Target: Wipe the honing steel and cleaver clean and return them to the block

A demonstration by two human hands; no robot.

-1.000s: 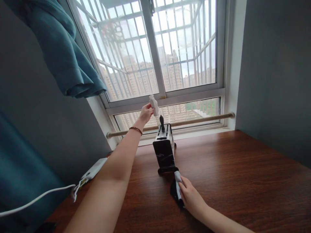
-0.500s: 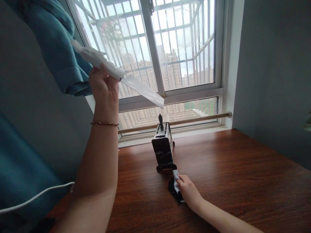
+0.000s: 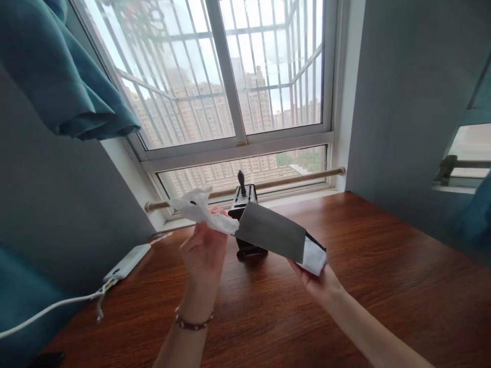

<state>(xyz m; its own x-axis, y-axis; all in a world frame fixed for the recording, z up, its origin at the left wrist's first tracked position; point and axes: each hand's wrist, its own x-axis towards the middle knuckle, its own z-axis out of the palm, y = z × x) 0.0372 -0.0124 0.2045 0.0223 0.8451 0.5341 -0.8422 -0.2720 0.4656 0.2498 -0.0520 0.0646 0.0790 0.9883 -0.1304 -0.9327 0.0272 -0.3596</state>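
Observation:
My left hand (image 3: 205, 250) is closed around the handle of a wide-bladed cleaver (image 3: 272, 230), with crumpled white wrapping (image 3: 199, 209) over the grip. The grey blade points right and slightly down, held above the table. At the blade's far end my right hand (image 3: 320, 283) grips a folded white cloth (image 3: 314, 255) with a black piece along its edge. Cloth and black piece lie against the blade tip. Behind the blade stands a dark knife block (image 3: 250, 248), partly hidden, with one dark knife handle (image 3: 241, 183) sticking up from its top.
A brown wooden table (image 3: 383, 266) reaches to the window (image 3: 276, 87). A white power strip (image 3: 128, 260) with a white cable lies at the left edge. A blue curtain (image 3: 76, 97) hangs at upper left, and a rail (image 3: 303, 179) crosses below the window.
My left hand has lowered the cleaver from high at the left to the middle. My right hand has lifted the white cloth and black piece off the table and brought them to the blade tip.

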